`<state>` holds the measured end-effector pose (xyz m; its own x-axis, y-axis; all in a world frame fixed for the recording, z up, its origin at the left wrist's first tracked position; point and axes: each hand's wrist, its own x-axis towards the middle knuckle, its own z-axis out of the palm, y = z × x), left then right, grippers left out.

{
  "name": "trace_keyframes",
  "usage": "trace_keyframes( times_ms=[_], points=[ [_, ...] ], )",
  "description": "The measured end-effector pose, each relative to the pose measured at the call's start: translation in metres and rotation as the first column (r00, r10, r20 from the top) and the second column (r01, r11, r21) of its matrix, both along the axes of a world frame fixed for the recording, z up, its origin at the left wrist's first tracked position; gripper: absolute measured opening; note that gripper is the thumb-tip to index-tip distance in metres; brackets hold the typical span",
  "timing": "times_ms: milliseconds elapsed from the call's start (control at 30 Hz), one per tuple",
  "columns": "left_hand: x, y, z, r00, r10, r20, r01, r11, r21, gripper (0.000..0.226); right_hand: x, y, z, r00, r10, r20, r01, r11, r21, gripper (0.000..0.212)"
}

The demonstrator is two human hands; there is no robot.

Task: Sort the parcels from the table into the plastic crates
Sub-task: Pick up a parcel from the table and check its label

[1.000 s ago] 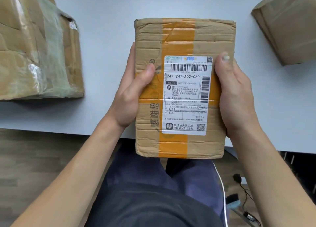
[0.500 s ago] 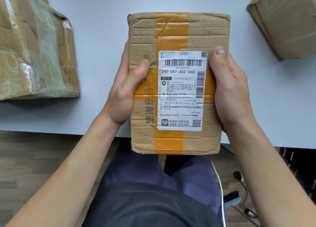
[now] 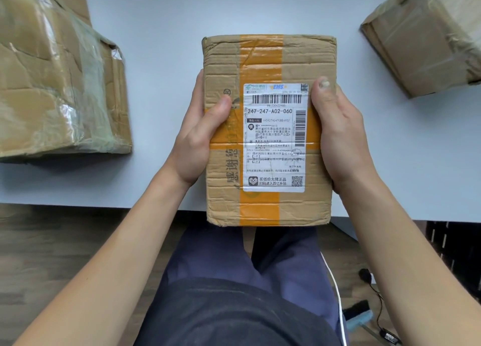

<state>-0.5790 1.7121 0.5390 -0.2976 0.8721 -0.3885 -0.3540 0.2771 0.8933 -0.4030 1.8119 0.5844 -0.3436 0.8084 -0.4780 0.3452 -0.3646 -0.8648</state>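
Head cam: brown cardboard parcel (image 3: 269,132) w/ orange tape over white table (image 3: 161,184) edge; left hand (image 3: 197,142) grips 9 o'clock side, right hand (image 3: 338,137) 3 o'clock. I reckon label check; next, find crate, none visible.

White table (image 3: 166,12) over wood floor (image 3: 52,254).

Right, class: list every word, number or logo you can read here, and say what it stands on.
"EMS": top of the white label on the held parcel.
"247-247-A02-060": same label, below the top barcode.
"感谢您": printed sideways on the parcel's cardboard.
Other label print: too small to read.
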Motion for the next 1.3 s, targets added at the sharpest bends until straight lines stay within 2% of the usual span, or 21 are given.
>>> trace_keyframes(
  times_ms=[167, 200, 300, 367, 500, 567, 633, 700, 767, 933, 1100, 1233, 1300],
  points=[
    [0.000, 0.001, 0.003, 1.000, -0.009, -0.010, 0.009, 1.000, -0.011, 0.054, 0.001, 0.001, -0.005, 0.999, -0.032, -0.035, 0.031, 0.999, -0.032, 0.036],
    [0.000, 0.001, 0.004, 1.000, -0.012, -0.012, 0.012, 1.000, -0.016, 0.054, 0.002, 0.001, -0.009, 0.999, -0.041, -0.036, 0.039, 0.997, -0.067, 0.047],
    [0.000, 0.000, 0.008, 0.999, -0.030, -0.031, 0.029, 0.999, -0.037, 0.053, 0.011, 0.001, -0.025, 0.995, -0.089, -0.047, 0.078, 0.977, -0.201, 0.101],
    [-0.001, -0.002, 0.006, 1.000, 0.004, -0.023, -0.006, 0.998, -0.058, 0.056, 0.016, 0.000, -0.029, 0.995, -0.079, -0.063, 0.062, 0.970, -0.234, 0.112],
    [-0.008, -0.017, -0.012, 0.991, 0.108, 0.085, -0.087, 0.971, -0.224, 0.099, 0.032, -0.015, -0.030, 0.999, -0.013, -0.037, 0.003, 0.963, -0.269, 0.104],
    [-0.010, -0.026, -0.027, 0.989, 0.105, 0.108, -0.075, 0.965, -0.252, 0.096, 0.040, -0.027, -0.027, 0.999, 0.000, -0.037, -0.010, 0.957, -0.290, 0.096],
    [0.003, -0.028, -0.010, 0.988, 0.100, 0.115, -0.064, 0.957, -0.281, 0.084, 0.039, -0.039, -0.014, 0.999, 0.013, -0.052, -0.027, 0.958, -0.286, 0.070],
    [0.018, -0.029, 0.013, 0.986, 0.056, 0.156, -0.016, 0.969, -0.248, 0.075, 0.037, -0.050, 0.000, 0.996, 0.024, -0.085, -0.047, 0.959, -0.279, 0.046],
    [0.028, -0.033, 0.029, 0.980, 0.029, 0.195, 0.018, 0.972, -0.235, 0.076, 0.036, -0.057, 0.012, 0.995, 0.014, -0.096, -0.040, 0.959, -0.279, 0.040],
    [0.038, -0.049, 0.058, 0.982, 0.025, 0.188, 0.013, 0.980, -0.199, 0.074, 0.047, -0.073, 0.044, 0.991, 0.015, -0.133, -0.043, 0.976, -0.214, 0.036],
    [0.042, -0.067, 0.103, 0.994, 0.015, 0.105, -0.010, 0.999, -0.044, 0.080, 0.061, -0.087, 0.084, 0.965, 0.051, -0.258, -0.074, 0.994, -0.082, 0.038],
    [0.041, -0.089, 0.158, 0.996, 0.087, 0.011, -0.088, 0.991, 0.098, 0.066, 0.066, -0.100, 0.108, 0.931, 0.090, -0.355, -0.096, 0.995, 0.003, 0.074],
    [0.040, -0.104, 0.183, 0.995, 0.101, -0.006, -0.098, 0.981, 0.168, 0.059, 0.063, -0.110, 0.120, 0.909, 0.115, -0.400, -0.105, 0.993, 0.047, 0.074]
  ],
)
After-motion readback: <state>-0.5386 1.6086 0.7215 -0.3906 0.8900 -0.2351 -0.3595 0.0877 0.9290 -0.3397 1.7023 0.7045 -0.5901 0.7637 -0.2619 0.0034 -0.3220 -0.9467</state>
